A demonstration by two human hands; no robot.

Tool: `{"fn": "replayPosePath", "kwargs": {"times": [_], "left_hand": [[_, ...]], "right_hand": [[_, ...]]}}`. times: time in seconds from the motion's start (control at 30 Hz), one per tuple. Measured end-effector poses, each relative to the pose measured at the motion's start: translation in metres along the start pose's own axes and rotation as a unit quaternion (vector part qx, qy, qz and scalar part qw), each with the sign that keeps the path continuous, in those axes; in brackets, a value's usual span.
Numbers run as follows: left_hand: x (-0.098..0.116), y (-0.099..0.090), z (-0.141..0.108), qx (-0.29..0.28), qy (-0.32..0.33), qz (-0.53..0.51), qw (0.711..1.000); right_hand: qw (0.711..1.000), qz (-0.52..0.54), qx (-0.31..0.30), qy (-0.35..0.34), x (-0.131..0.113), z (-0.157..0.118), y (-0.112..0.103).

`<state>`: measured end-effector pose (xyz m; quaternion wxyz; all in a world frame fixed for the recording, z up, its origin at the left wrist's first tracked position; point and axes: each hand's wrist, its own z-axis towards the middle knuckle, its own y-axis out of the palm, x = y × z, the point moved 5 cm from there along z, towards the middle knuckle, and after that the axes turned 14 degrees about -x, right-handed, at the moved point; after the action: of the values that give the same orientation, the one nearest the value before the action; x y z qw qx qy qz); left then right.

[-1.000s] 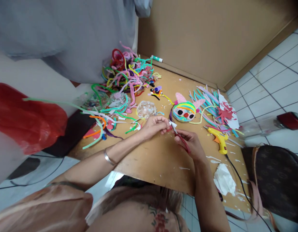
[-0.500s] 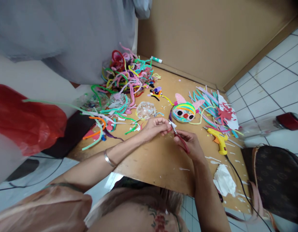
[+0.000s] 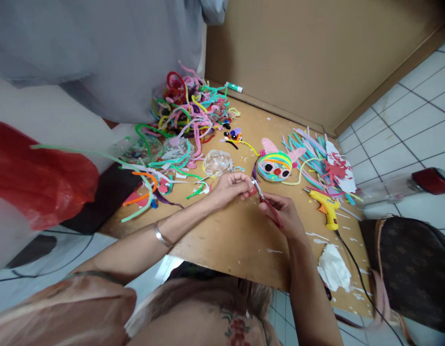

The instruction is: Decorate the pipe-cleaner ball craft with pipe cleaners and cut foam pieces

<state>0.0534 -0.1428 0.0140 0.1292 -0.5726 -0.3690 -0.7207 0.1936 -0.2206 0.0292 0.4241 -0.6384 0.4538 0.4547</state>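
My right hand (image 3: 283, 211) grips a pair of scissors (image 3: 272, 211) by the red handles, its metal blades pointing up and left. My left hand (image 3: 234, 188) is pinched at the blade tips, closed on a small white piece that its fingers mostly hide. Just beyond the blades sits a colourful animal face (image 3: 276, 166) with pink ears, black eyes and a red nose, wrapped in pipe cleaners. A clear round plastic shape (image 3: 218, 163) lies behind my left hand. A purple pipe cleaner (image 3: 255, 173) stands beside the face.
A tangled heap of pipe cleaners (image 3: 193, 108) fills the back left. At the right are more pipe cleaners (image 3: 309, 151), a yellow glue gun (image 3: 327, 207) with a cord, crumpled tissue (image 3: 334, 268) and a brown bag (image 3: 413, 274). A glue stick (image 3: 234, 87) lies at the back.
The white piece at the scissor blades shows less than before, and the blades have shifted slightly. Both hands stay almost in place.
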Motion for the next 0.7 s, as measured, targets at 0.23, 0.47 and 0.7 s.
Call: {"fn": "replayPosePath", "kwargs": {"times": [0.23, 0.47, 0.7], "left_hand": [[0.0018, -0.0001, 0.0000, 0.007, 0.004, -0.002, 1.000], [0.0025, -0.0008, -0.0002, 0.018, 0.002, -0.011, 1.000], [0.0007, -0.0027, 0.0002, 0.022, 0.009, -0.011, 1.000]], "right_hand": [[1.000, 0.002, 0.004, 0.000, -0.0008, -0.0009, -0.0002], [1.000, 0.003, 0.005, 0.001, 0.0005, -0.0014, -0.0008], [1.000, 0.017, 0.003, 0.003, 0.0027, -0.0011, -0.0010]]}}
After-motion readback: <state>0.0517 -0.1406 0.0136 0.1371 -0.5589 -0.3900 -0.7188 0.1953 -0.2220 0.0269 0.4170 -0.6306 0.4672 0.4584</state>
